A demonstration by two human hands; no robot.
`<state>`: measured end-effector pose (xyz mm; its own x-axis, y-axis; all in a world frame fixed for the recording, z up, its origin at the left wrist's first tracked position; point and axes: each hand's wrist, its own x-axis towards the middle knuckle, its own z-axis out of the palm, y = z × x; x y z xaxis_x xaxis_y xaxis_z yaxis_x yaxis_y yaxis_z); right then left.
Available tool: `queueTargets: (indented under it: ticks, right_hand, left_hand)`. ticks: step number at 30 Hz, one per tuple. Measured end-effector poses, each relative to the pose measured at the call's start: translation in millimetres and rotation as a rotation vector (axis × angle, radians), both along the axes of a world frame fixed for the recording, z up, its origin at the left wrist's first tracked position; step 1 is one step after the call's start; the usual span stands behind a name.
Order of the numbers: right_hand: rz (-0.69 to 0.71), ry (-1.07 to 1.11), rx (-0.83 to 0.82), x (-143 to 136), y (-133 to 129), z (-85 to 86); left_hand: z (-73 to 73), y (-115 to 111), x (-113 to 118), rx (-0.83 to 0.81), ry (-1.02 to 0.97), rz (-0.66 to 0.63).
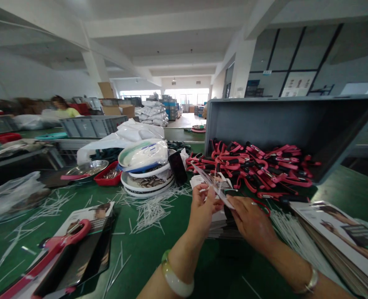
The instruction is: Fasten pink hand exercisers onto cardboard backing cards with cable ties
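Between my two hands a printed backing card is held up at a tilt, seen nearly edge-on. My left hand pinches its left side, thumb against the card. The fingers of my right hand close on its lower right edge. Beneath and behind them lie more printed cards in a stack. A heap of pink-and-black plier-like hand tools spills from a tipped grey crate just beyond. At the left, another such tool rests on a printed card.
The grey crate lies on its side at the back right. White plastic ties are strewn over the green table. Stacked plates, a red tray and a metal bowl stand left. A card stack sits right. A person is far left.
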<state>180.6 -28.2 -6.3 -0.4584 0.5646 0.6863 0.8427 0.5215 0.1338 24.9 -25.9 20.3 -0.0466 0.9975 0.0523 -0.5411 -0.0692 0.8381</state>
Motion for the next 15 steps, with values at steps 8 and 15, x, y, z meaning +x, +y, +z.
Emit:
queueTargets:
  ticks: [8,15]
  right_hand:
    - [-0.056,-0.150,-0.133,-24.4,-9.1,-1.0]
    - [-0.002,-0.011,-0.318,16.5,13.9,17.2]
  left_hand:
    - [-21.0,10.1,-43.2,0.069,0.666,0.005]
    - [-42.6,24.4,-50.0,0.153,1.158,0.227]
